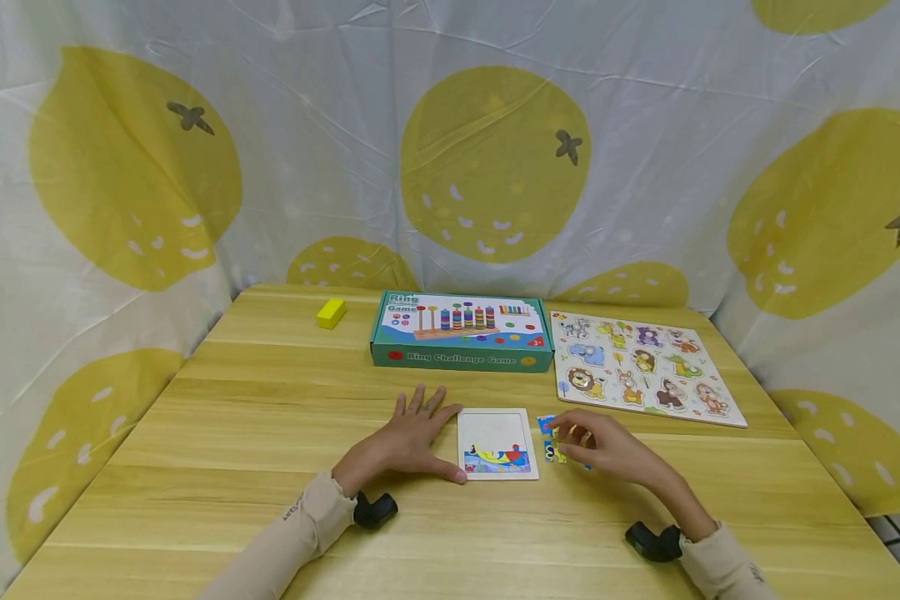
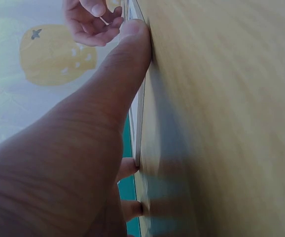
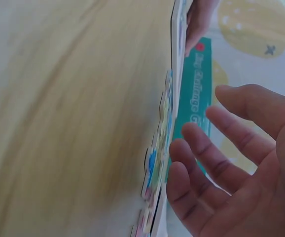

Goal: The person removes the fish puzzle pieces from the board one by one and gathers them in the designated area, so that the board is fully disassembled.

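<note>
A square white puzzle board (image 1: 493, 427) lies flat on the table, with a colourful sea picture along its lower part. My left hand (image 1: 408, 440) rests at its left side, fingers spread. The thumb (image 2: 135, 34) touches the lower left corner and the index fingertip the upper left one. Just right of the board lie several small blue and yellow puzzle pieces (image 1: 551, 452), partly hidden under my right hand (image 1: 607, 443). In the right wrist view that hand hovers above the pieces (image 3: 155, 163), fingers loosely bent, thumb apart, nothing visible between them.
Behind the board stands a green Ring Challenge Game box (image 1: 461, 360). A wooden animal puzzle (image 1: 645, 362) lies at the back right. At the back left sits a yellow block (image 1: 331, 314). A lemon-print curtain (image 1: 330, 150) hangs along the table's back and sides.
</note>
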`<state>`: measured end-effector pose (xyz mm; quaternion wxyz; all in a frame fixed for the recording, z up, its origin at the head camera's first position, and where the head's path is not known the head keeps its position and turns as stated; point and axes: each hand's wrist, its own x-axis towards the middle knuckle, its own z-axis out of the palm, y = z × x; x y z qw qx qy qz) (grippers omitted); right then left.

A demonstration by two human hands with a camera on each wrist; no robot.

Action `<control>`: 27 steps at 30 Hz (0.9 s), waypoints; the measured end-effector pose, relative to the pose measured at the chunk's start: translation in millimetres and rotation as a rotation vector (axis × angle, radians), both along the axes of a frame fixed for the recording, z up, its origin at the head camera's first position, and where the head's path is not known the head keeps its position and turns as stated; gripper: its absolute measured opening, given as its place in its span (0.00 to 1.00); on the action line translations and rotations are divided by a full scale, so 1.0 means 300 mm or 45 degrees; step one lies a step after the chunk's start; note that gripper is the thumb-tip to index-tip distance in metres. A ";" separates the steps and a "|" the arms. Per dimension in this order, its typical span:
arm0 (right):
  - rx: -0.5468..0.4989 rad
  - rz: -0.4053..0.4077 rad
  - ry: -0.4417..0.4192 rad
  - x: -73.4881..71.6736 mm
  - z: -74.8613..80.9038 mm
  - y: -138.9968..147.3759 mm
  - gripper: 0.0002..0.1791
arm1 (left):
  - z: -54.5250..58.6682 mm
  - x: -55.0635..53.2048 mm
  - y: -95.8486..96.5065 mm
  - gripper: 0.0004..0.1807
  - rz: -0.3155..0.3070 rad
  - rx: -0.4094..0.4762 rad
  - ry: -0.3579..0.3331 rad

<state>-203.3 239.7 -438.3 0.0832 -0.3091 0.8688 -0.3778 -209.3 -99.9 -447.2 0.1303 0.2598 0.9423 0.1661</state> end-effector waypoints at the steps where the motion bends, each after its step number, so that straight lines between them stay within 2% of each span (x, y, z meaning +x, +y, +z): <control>1: 0.002 0.007 -0.001 0.000 0.002 -0.007 0.14 | 0.000 0.000 0.000 0.58 0.000 -0.001 0.000; 22: 0.070 0.077 0.020 -0.027 0.022 -0.154 0.22 | -0.001 -0.002 0.002 0.58 0.008 -0.014 -0.005; 27: 0.047 0.119 0.012 -0.030 0.024 -0.179 0.23 | 0.001 -0.002 0.002 0.58 0.006 -0.018 0.000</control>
